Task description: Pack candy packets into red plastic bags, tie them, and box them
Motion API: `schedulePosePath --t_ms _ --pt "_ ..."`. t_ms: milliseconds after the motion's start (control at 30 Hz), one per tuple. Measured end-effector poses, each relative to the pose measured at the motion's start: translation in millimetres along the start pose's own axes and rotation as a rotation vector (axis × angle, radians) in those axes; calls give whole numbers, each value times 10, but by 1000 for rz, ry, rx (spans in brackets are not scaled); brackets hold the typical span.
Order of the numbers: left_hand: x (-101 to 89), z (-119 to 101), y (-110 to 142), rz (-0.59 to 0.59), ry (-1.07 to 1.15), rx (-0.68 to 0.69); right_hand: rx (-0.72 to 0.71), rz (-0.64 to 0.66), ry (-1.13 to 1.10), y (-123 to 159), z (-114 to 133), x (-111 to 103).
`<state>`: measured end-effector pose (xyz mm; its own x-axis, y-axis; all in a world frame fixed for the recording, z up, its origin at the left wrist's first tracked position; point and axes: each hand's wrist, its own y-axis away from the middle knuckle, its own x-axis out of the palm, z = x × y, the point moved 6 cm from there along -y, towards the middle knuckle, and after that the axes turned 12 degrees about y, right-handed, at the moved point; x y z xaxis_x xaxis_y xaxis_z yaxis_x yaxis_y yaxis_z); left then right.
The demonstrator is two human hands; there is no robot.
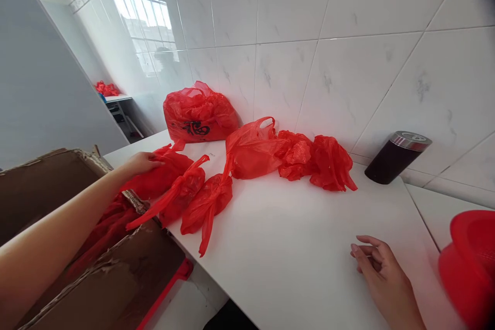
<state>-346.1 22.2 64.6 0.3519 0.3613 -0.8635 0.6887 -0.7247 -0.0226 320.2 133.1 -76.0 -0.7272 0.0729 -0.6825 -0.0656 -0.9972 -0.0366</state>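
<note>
My left hand [142,164] is at the left side of the white table, its fingers closed on a red plastic bag [170,167] by the box's edge. The fingertips are partly hidden against the bag. Two knotted red bags [183,193] lie close by, one with a long tail hanging toward the table's front edge. Over the table's right part hovers my right hand [382,268], its fingers loosely curled and apart, holding nothing. A torn cardboard box [112,289] stands below my left forearm, with more red plastic [112,221] inside it.
A large red bag with a black character [201,118] leans against the tiled wall. Several crumpled red bags [296,154] line the table's back. A dark tumbler [396,157] stands tilted in view at the right, and a red plastic tub [460,278] is at the right edge.
</note>
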Motion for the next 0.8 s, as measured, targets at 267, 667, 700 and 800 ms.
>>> schedulePosePath --t_ms 267,667,700,800 --pt "174 -451 411 23 -194 110 -35 -43 -74 14 69 -14" --pt "231 -482 428 105 -284 154 -39 -9 -50 -18 17 16" --pt "213 -508 455 77 -269 163 -28 1 -28 -21 8 21" --pt "207 -634 585 13 -233 218 -10 21 33 -27 -22 28"
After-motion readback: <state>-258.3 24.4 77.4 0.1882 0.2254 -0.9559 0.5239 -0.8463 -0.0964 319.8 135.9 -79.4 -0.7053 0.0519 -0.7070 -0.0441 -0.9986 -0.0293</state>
